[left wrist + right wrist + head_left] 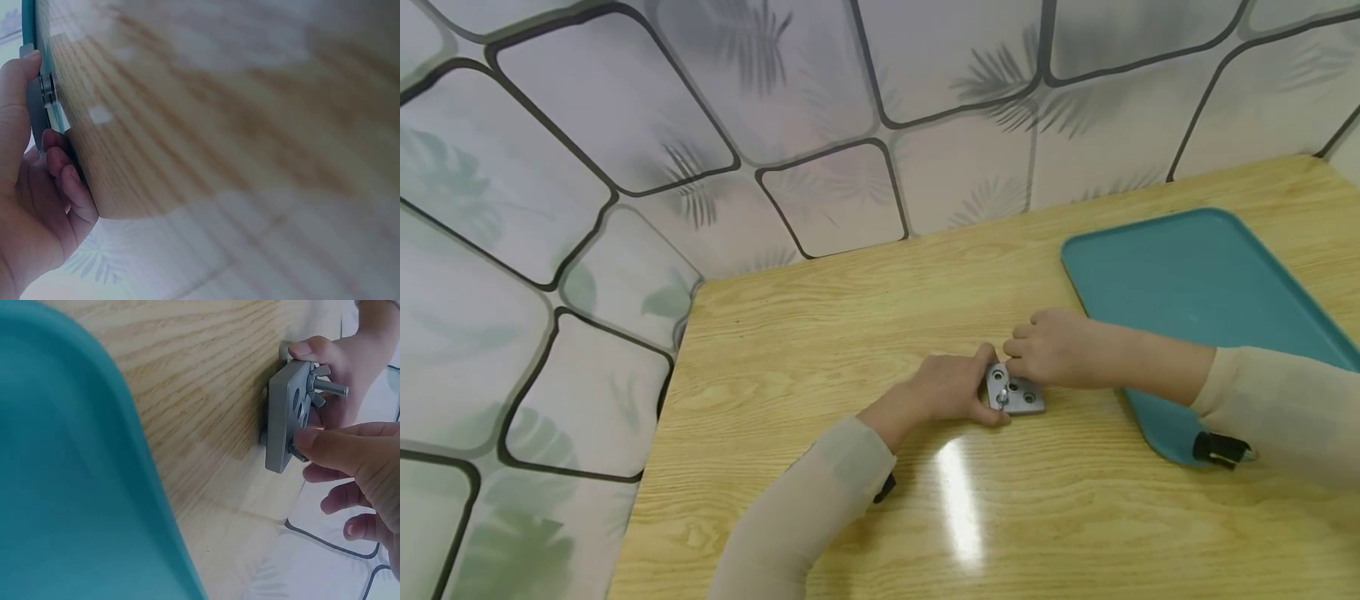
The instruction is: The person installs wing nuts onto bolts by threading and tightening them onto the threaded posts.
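Observation:
A grey metal plate [1028, 407] with several round holes is held just over the table. My left hand [951, 387] grips its left side, thumb at the near edge and fingers at the far edge. A threaded bolt [334, 388] with a wing nut [318, 399] stands out from the plate's face. My right hand [1051, 350] is at the plate's other end, thumb and forefinger pinching a small metal wing nut [298, 452] against the face; the fingertips partly hide it. In the left wrist view the plate [37, 115] shows edge-on beside the left thumb.
A teal tray [1180, 292] lies on the right of the wood-grain table [820, 333], under the right forearm. Patterned panels [827, 196] rise along the table's back and left edges. Black wrist gear [1221, 450] hangs below the right sleeve.

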A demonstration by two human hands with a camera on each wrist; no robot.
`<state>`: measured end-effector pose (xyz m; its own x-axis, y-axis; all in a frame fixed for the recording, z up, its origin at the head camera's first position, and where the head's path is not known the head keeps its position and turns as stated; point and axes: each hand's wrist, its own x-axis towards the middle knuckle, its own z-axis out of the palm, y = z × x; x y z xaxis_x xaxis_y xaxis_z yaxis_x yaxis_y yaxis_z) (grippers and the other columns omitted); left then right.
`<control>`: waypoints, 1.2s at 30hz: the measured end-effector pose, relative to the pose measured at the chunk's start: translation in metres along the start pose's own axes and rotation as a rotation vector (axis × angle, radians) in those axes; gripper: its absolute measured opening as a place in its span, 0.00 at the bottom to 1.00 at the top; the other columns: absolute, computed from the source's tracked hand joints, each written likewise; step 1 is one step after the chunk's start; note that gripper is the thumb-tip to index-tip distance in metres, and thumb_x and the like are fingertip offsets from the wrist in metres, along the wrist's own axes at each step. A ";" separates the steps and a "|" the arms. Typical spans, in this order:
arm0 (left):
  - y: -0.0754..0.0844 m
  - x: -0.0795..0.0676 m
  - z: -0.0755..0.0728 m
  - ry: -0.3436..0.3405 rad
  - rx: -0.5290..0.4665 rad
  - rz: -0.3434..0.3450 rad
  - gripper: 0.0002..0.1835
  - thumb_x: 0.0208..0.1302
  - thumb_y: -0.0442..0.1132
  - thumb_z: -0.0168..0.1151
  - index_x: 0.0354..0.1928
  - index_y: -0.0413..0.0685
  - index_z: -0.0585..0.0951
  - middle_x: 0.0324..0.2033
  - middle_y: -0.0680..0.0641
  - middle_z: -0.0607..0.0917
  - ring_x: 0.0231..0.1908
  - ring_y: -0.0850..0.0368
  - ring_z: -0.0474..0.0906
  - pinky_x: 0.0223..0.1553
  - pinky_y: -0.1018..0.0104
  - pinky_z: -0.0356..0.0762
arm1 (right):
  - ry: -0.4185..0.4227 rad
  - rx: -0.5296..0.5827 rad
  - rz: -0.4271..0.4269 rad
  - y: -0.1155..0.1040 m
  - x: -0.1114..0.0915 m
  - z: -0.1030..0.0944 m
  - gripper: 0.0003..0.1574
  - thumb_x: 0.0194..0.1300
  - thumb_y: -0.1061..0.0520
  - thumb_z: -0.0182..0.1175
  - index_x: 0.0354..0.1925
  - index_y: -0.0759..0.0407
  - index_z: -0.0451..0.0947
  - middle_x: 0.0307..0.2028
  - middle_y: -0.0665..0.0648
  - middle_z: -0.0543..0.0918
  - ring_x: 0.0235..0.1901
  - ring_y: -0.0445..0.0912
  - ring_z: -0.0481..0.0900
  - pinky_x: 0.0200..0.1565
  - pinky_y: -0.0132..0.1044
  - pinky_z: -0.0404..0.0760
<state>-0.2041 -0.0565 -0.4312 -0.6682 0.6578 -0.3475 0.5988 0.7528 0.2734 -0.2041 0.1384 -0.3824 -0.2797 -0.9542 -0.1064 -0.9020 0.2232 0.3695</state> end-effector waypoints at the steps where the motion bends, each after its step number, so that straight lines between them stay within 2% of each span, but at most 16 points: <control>1: 0.000 0.000 0.000 -0.003 0.002 0.000 0.35 0.50 0.67 0.64 0.50 0.54 0.63 0.24 0.56 0.76 0.23 0.63 0.70 0.22 0.70 0.66 | 0.004 0.001 -0.003 0.000 0.000 0.001 0.13 0.53 0.52 0.69 0.36 0.52 0.78 0.32 0.50 0.80 0.29 0.43 0.76 0.28 0.35 0.74; 5: 0.002 -0.001 -0.002 -0.010 0.001 -0.001 0.35 0.50 0.67 0.64 0.51 0.54 0.63 0.25 0.56 0.76 0.24 0.63 0.70 0.23 0.70 0.66 | 0.050 0.016 -0.025 -0.002 0.000 0.002 0.12 0.49 0.57 0.71 0.32 0.51 0.77 0.24 0.48 0.75 0.19 0.39 0.66 0.21 0.31 0.66; 8: 0.002 -0.001 -0.002 -0.003 0.002 -0.002 0.36 0.50 0.67 0.64 0.52 0.54 0.64 0.25 0.57 0.76 0.24 0.63 0.71 0.23 0.69 0.66 | 0.064 0.051 -0.024 -0.002 -0.001 0.002 0.11 0.49 0.59 0.71 0.28 0.52 0.76 0.21 0.49 0.71 0.16 0.38 0.60 0.18 0.29 0.62; 14: 0.002 0.001 0.000 0.014 0.007 0.001 0.37 0.49 0.67 0.65 0.52 0.54 0.64 0.26 0.57 0.77 0.26 0.62 0.73 0.24 0.69 0.68 | -0.021 0.134 0.047 -0.003 -0.001 0.000 0.08 0.54 0.61 0.67 0.25 0.58 0.75 0.21 0.50 0.71 0.16 0.37 0.63 0.16 0.30 0.66; 17: 0.002 0.001 0.000 0.020 0.004 0.004 0.37 0.48 0.67 0.66 0.52 0.54 0.64 0.26 0.58 0.77 0.26 0.62 0.74 0.25 0.68 0.68 | -0.002 0.128 0.111 -0.006 0.000 0.003 0.11 0.54 0.61 0.67 0.23 0.58 0.73 0.18 0.49 0.69 0.15 0.37 0.60 0.14 0.31 0.65; 20: 0.001 0.001 0.001 0.025 -0.001 0.013 0.37 0.48 0.67 0.66 0.52 0.54 0.64 0.27 0.58 0.77 0.27 0.62 0.74 0.26 0.68 0.68 | 0.024 0.144 0.224 -0.012 0.002 0.012 0.17 0.57 0.58 0.64 0.18 0.55 0.68 0.14 0.48 0.64 0.14 0.37 0.55 0.12 0.31 0.62; 23: 0.001 0.001 0.001 0.022 -0.007 0.018 0.36 0.49 0.66 0.66 0.52 0.54 0.64 0.28 0.58 0.77 0.27 0.62 0.73 0.27 0.68 0.67 | 0.008 0.205 0.344 -0.016 0.004 0.017 0.24 0.61 0.54 0.60 0.13 0.53 0.62 0.11 0.47 0.59 0.12 0.38 0.53 0.11 0.32 0.59; 25: 0.001 0.001 0.001 0.020 -0.005 0.018 0.37 0.49 0.66 0.65 0.52 0.54 0.64 0.27 0.57 0.77 0.26 0.63 0.73 0.26 0.69 0.67 | -0.003 0.219 0.373 -0.016 0.004 0.016 0.25 0.63 0.50 0.59 0.13 0.53 0.62 0.10 0.47 0.60 0.12 0.39 0.54 0.12 0.33 0.59; 28: 0.001 0.001 0.001 0.014 0.008 0.013 0.36 0.50 0.67 0.65 0.51 0.53 0.64 0.26 0.56 0.77 0.25 0.62 0.72 0.24 0.69 0.67 | 0.025 0.209 0.300 -0.012 0.001 0.013 0.18 0.62 0.48 0.61 0.21 0.55 0.71 0.17 0.49 0.70 0.15 0.40 0.63 0.15 0.33 0.63; 30: 0.001 0.001 0.001 0.006 0.011 0.011 0.36 0.50 0.67 0.64 0.51 0.52 0.63 0.25 0.56 0.77 0.24 0.63 0.71 0.23 0.69 0.67 | 0.059 0.160 0.194 -0.010 -0.002 0.010 0.12 0.59 0.50 0.65 0.31 0.55 0.75 0.25 0.50 0.75 0.20 0.41 0.70 0.19 0.33 0.67; 32: 0.001 0.001 0.002 0.001 0.011 0.009 0.36 0.50 0.67 0.64 0.50 0.52 0.63 0.24 0.56 0.77 0.23 0.63 0.71 0.22 0.70 0.67 | 0.085 0.112 0.098 -0.008 -0.005 0.009 0.13 0.56 0.54 0.67 0.38 0.54 0.75 0.31 0.50 0.76 0.25 0.42 0.73 0.22 0.33 0.69; 34: 0.000 0.001 0.002 0.002 0.003 0.008 0.36 0.50 0.67 0.64 0.51 0.53 0.64 0.24 0.56 0.77 0.23 0.63 0.71 0.21 0.70 0.67 | 0.087 0.057 0.040 -0.006 -0.006 0.008 0.15 0.53 0.56 0.69 0.39 0.52 0.75 0.33 0.51 0.75 0.26 0.42 0.73 0.22 0.33 0.70; 36: -0.001 0.001 0.002 0.010 -0.001 0.012 0.36 0.51 0.67 0.64 0.52 0.53 0.64 0.24 0.56 0.77 0.23 0.63 0.72 0.21 0.70 0.67 | 0.071 0.022 0.021 -0.005 -0.007 0.008 0.14 0.51 0.57 0.70 0.35 0.52 0.75 0.31 0.51 0.74 0.25 0.42 0.72 0.22 0.33 0.69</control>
<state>-0.2044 -0.0560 -0.4340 -0.6654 0.6668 -0.3356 0.6060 0.7450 0.2787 -0.1999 0.1450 -0.3907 -0.2750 -0.9609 -0.0331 -0.9034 0.2465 0.3508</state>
